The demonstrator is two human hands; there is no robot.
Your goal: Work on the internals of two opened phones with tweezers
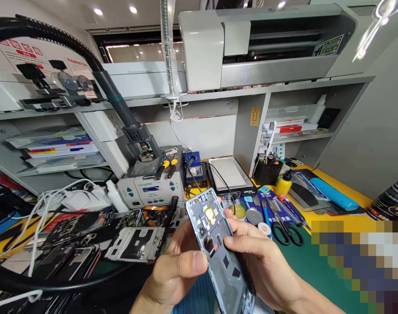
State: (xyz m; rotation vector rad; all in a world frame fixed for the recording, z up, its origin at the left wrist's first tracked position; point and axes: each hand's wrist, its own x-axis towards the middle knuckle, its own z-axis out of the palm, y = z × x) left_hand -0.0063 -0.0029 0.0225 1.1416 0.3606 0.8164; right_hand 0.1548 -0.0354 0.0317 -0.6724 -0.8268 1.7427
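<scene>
Both my hands hold a bare phone frame [220,257] up in front of me, tilted, with its inner side facing me. My left hand [177,264] grips the frame's left edge, its thumb pressed on the rim. On the other side, my right hand [262,255] holds the right edge with the thumb lying over the inner face. Cutouts, black pads and a yellowish patch show on the frame's inside. Its lower end runs out of the picture, and most of my fingertips are hidden behind it.
Scissors [286,229], a yellow bottle [284,183] and a blue tool [333,194] lie to the right on the green mat [303,270]. A grey rework station [153,189] stands behind. Phone parts [136,244] and white cables [43,213] crowd the left. A black hose [87,285] crosses low.
</scene>
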